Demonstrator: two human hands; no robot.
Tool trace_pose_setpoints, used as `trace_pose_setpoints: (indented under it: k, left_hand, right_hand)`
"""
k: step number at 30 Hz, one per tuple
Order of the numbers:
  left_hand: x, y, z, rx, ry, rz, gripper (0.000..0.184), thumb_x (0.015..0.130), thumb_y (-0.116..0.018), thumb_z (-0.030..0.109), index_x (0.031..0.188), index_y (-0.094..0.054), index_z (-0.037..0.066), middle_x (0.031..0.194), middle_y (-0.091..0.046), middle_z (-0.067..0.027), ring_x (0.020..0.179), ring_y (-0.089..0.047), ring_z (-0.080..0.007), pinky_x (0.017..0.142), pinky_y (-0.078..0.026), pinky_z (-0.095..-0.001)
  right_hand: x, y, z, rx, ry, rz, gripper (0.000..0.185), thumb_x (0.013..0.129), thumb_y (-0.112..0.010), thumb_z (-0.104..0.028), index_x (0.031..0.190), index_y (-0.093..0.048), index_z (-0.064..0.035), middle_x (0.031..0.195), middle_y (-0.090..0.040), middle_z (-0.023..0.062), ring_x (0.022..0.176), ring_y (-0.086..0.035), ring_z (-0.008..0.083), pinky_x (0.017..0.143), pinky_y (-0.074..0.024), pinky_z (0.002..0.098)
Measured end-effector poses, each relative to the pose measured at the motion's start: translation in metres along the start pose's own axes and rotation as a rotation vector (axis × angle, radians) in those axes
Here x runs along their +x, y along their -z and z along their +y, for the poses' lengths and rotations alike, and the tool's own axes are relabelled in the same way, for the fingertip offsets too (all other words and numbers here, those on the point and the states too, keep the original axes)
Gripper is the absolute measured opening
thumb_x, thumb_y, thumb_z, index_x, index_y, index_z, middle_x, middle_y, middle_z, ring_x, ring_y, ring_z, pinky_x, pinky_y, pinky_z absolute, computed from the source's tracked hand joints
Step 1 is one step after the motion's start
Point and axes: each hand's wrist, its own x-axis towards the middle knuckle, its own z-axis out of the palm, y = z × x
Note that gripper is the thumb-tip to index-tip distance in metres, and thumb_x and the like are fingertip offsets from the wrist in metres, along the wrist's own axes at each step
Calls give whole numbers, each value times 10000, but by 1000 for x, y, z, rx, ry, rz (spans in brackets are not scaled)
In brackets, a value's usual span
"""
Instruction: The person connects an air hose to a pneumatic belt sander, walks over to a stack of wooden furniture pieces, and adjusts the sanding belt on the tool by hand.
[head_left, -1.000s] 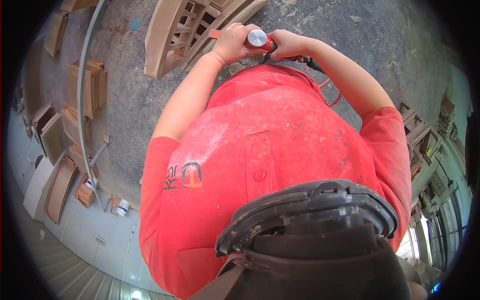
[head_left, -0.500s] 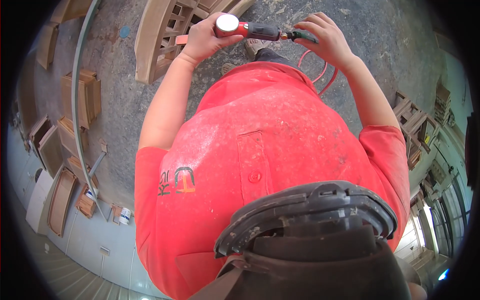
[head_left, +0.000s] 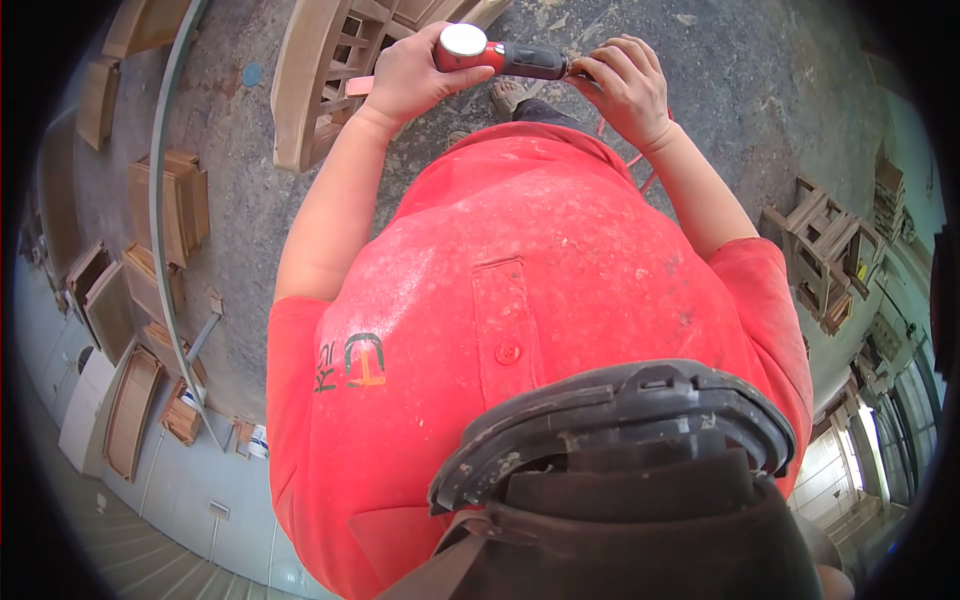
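Observation:
A red and black power tool with a round silver cap (head_left: 464, 40) is held level in front of my red shirt (head_left: 560, 270). My left hand (head_left: 412, 75) is wrapped round its red head, near a flat pinkish piece (head_left: 358, 87) that sticks out at the left. At the end of the tool's black handle (head_left: 535, 62), my right hand (head_left: 625, 90) pinches the small fitting, which the fingers mostly hide. A red hose (head_left: 645, 165) shows below that hand.
A curved wooden frame with lattice (head_left: 300, 110) stands just beyond my left hand. Wooden panels (head_left: 172, 210) and a long pale rail (head_left: 160, 180) lie to the left. Stacked wooden frames (head_left: 825, 245) stand at the right. A black mask (head_left: 620, 410) hangs below my view.
The tool has moved left and turned so its handle shows. My right hand moved off the handle, passed over the green connector and now closes at the handle's end.

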Motion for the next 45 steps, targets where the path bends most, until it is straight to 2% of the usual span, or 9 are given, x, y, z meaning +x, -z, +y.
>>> trace_pose_setpoints:
  k: [11, 15, 17, 20, 24, 26, 30, 32, 45]
  left_hand:
    - [-3, -6, -5, -128, 49, -45, 580, 666, -778, 528, 1065, -640, 129, 891, -688, -59, 816, -669, -218, 743, -516, -321]
    - [-5, -8, -5, -104, 65, -44, 577, 669, -777, 526, 1064, -642, 128, 891, -688, -60, 817, -669, -218, 745, -515, -318]
    - [-4, -11, -8, -156, 80, -28, 576, 670, -776, 528, 1062, -644, 126, 888, -687, -63, 813, -668, -221, 743, -514, -318]
    - [-4, -9, -7, -117, 76, -36, 577, 672, -774, 529, 1062, -643, 124, 889, -688, -65, 812, -668, -226, 744, -514, -322]
    - [-3, -10, -6, -116, 66, -27, 579, 671, -773, 531, 1062, -644, 124, 891, -688, -66, 814, -668, -229, 745, -515, -324]
    - [-3, -10, -5, -115, 44, -20, 575, 668, -775, 530, 1055, -645, 124, 889, -688, -64, 813, -667, -228, 743, -515, -325]
    - [-4, -10, 2, -106, 60, -28, 573, 664, -776, 532, 1045, -646, 124, 880, -688, -62, 809, -668, -226, 737, -516, -325]
    - [-3, -11, 2, -97, 49, -23, 573, 661, -776, 536, 1037, -646, 123, 873, -688, -60, 802, -668, -226, 732, -516, -326]
    - [0, -11, 5, -81, 24, -16, 570, 663, -774, 536, 1032, -645, 121, 867, -687, -68, 800, -668, -244, 729, -518, -334]
  right_hand:
    - [-3, 8, 7, -111, 228, -51, 251, 695, -723, -169, 932, -657, -118, 861, -582, -17, 906, -576, 165, 911, -446, 368]
    - [-3, 7, 6, -98, 209, -96, 241, 690, -725, -173, 915, -655, -123, 864, -588, -19, 908, -575, 165, 917, -439, 374]
    - [-5, 5, 1, -19, 41, -38, 224, 694, -730, -183, 897, -653, -129, 872, -596, -22, 906, -575, 165, 919, -433, 373]
    - [-9, -1, 1, -29, 4, 27, 206, 698, -734, -190, 878, -652, -134, 885, -605, -24, 905, -575, 165, 916, -433, 366]
    - [-9, 0, 1, -69, 23, 34, 196, 703, -734, -189, 872, -654, -134, 898, -606, -23, 904, -574, 166, 911, -435, 364]
    - [-11, 3, 5, -111, 144, 15, 191, 703, -733, -186, 869, -654, -133, 907, -605, -23, 900, -572, 167, 902, -439, 365]
    - [-10, 6, 4, -78, 135, -29, 191, 702, -733, -181, 868, -655, -129, 906, -601, -25, 895, -568, 167, 895, -441, 368]
    - [-11, 6, 1, -5, -6, 21, 187, 703, -733, -178, 865, -655, -125, 901, -599, -25, 889, -568, 168, 893, -442, 368]
    - [-13, 8, 2, -86, 49, 10, 182, 728, -730, -205, 877, -656, -131, 894, -600, -28, 891, -574, 166, 896, -437, 372]
